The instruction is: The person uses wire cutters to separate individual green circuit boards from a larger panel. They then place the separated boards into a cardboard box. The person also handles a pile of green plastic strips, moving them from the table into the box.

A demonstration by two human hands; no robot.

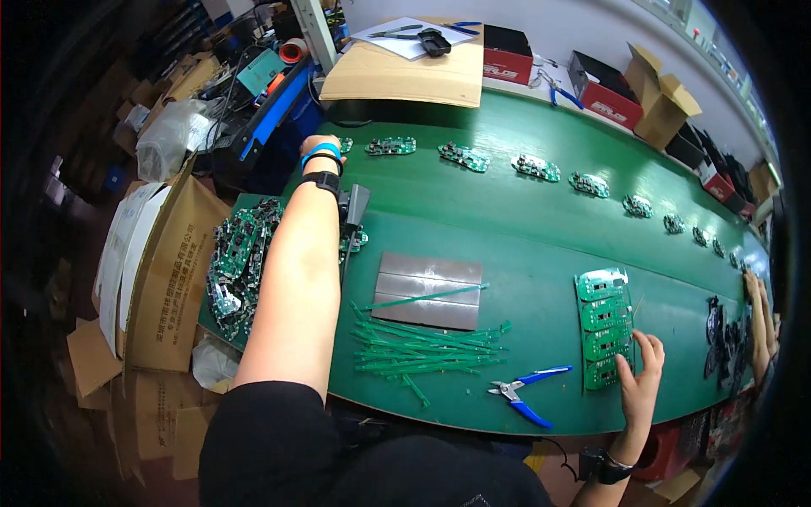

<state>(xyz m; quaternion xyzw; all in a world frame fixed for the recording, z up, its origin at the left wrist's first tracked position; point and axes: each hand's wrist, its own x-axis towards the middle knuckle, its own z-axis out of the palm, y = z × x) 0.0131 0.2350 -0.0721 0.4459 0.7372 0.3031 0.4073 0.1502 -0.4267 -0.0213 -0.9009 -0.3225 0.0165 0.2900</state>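
My left arm reaches far forward across the green bench. At its end my left hand (321, 144) is beside a small green circuit board (345, 144), the first in a curved row; its fingers are hidden, so its grip cannot be made out. Near the front right, my right hand (644, 363) is at the right edge of a panel of joined green circuit boards (602, 314). Its thumb and fingers are apart, with the thumb against the edge. Blue-handled side cutters (528, 395) lie spread on the bench, left of that panel.
Thin green board strips (427, 346) are heaped by a grey metal plate (429, 308). Loose circuit boards (241, 270) pile up left of my arm. A dark upright tool (355, 207) stands beside my forearm. Another person's arms (760, 317) rest at the far right, near black parts (716, 338).
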